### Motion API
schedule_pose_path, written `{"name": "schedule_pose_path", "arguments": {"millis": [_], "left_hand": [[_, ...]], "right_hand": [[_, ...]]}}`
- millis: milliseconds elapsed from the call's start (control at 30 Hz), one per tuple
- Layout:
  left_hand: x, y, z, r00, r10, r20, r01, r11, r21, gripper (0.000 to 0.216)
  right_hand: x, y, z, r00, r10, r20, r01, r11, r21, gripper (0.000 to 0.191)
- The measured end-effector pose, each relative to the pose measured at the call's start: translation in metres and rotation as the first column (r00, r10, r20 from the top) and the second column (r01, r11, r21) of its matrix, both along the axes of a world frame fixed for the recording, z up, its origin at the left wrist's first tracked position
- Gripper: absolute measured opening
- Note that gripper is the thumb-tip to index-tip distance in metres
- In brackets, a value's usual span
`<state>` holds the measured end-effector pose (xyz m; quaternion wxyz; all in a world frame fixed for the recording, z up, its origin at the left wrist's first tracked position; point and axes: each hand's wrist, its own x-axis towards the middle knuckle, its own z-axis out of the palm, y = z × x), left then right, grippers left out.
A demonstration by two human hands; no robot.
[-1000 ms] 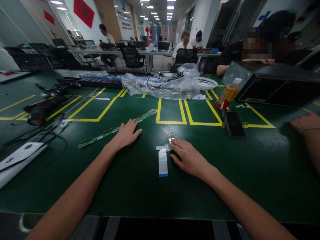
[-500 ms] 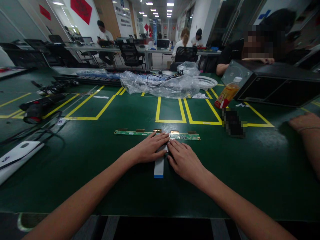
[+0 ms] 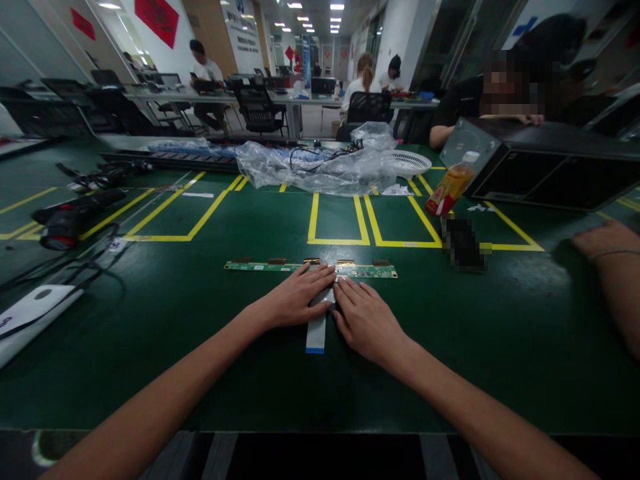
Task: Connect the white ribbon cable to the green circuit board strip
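Observation:
A long, narrow green circuit board [image 3: 270, 267] lies on the table with short gold flex tabs along its far edge. From its near side a white flat ribbon cable [image 3: 316, 331] runs toward me, ending in a blue strip. My left hand [image 3: 299, 293] rests palm down over the upper cable, fingers stretched onto the board's near edge and thumb on the cable. Close beside it, my right hand [image 3: 367, 313] lies with fingers extended, its fingertips at the board's near edge by the cable. The joint between cable and board is hidden under my fingers.
Beyond the board lie clear plastic wrap [image 3: 320, 170], a white basket [image 3: 407, 162], a drink bottle [image 3: 450, 185] and a blurred dark object [image 3: 464, 243]. A black case [image 3: 545, 163] stands at right near another person's arm [image 3: 613, 257]. Cables and a black-and-red device [image 3: 65, 223] sit at left.
The view has shifted slightly, so the scene sits a little further left. Both hands keep nearly the same place on the cable and board; the cable's free end tilts slightly more.

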<state>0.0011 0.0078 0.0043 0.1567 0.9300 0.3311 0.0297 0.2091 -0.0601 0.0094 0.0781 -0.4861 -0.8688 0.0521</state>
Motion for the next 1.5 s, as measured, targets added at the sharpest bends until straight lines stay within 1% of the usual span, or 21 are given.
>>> {"name": "schedule_pose_path", "arguments": {"millis": [100,267,533,800,933,1000,1067,1133,1200,1233,1267,1300,1333,1367,1400,1433,1500], "left_hand": [[0.000,0.000,-0.001,1.000,0.006,0.011,-0.006,1.000,0.007,0.064],[0.001,0.000,0.000,1.000,0.008,0.012,-0.008,1.000,0.010,0.065],[0.001,0.000,0.001,1.000,0.015,0.012,-0.015,1.000,-0.005,0.066],[-0.002,0.001,0.002,0.999,-0.029,0.031,0.029,1.000,-0.001,0.072],[-0.002,0.002,0.001,0.999,-0.016,0.034,0.016,1.000,-0.004,0.070],[-0.002,0.001,0.001,0.999,-0.007,0.038,0.006,1.000,0.024,0.065],[-0.002,-0.001,0.002,0.998,-0.026,0.050,0.022,0.998,0.061,0.060],[0.000,-0.004,0.004,0.995,-0.083,0.060,0.079,0.994,0.069,0.057],[0.004,-0.005,0.004,0.987,-0.151,0.055,0.148,0.988,0.048,0.056],[0.005,-0.005,0.004,0.985,-0.168,0.047,0.166,0.985,0.040,0.055],[0.006,-0.002,0.002,0.987,-0.159,0.034,0.157,0.987,0.042,0.054],[0.004,0.002,-0.001,0.992,-0.121,0.017,0.120,0.991,0.058,0.054],[0.000,0.009,-0.005,0.998,-0.055,-0.005,0.055,0.995,0.085,0.055],[-0.008,0.017,-0.009,0.999,0.042,-0.027,-0.038,0.992,0.120,0.056],[-0.019,0.026,-0.013,0.986,0.157,-0.050,-0.148,0.976,0.157,0.057],[-0.033,0.036,-0.016,0.957,0.282,-0.073,-0.264,0.945,0.191,0.059],[-0.067,0.055,-0.020,0.847,0.519,-0.116,-0.485,0.843,0.231,0.060]], "right_hand": [[-0.002,-0.001,0.000,1.000,0.022,-0.014,-0.022,1.000,0.003,0.052],[-0.007,-0.001,0.002,0.999,-0.047,-0.002,0.048,0.998,0.033,0.050],[-0.009,-0.001,0.003,0.996,-0.083,0.025,0.082,0.996,0.022,0.049],[0.000,0.003,-0.005,0.999,-0.039,-0.011,0.039,0.999,-0.005,0.053],[0.002,0.007,-0.001,0.999,-0.012,-0.045,0.011,1.000,-0.025,0.052],[0.003,0.009,0.003,0.997,-0.007,-0.081,0.004,0.999,-0.035,0.050],[0.006,0.011,0.008,0.988,-0.015,-0.154,0.011,0.999,-0.030,0.045],[0.010,0.015,0.010,0.964,-0.046,-0.262,0.047,0.999,-0.006,0.037],[0.015,0.018,0.010,0.927,-0.087,-0.365,0.105,0.994,0.030,0.031],[0.018,0.020,0.009,0.909,-0.095,-0.406,0.122,0.992,0.041,0.028],[0.020,0.022,0.009,0.896,-0.102,-0.433,0.134,0.990,0.044,0.026],[0.021,0.023,0.008,0.887,-0.107,-0.449,0.140,0.989,0.042,0.024],[0.023,0.024,0.008,0.883,-0.108,-0.456,0.141,0.989,0.038,0.023],[0.024,0.025,0.008,0.883,-0.110,-0.457,0.140,0.990,0.032,0.022],[0.024,0.026,0.007,0.884,-0.111,-0.455,0.137,0.990,0.025,0.021],[0.025,0.026,0.007,0.885,-0.110,-0.453,0.132,0.991,0.016,0.021],[0.026,0.027,0.006,0.887,-0.105,-0.449,0.118,0.993,0.001,0.021]]}}
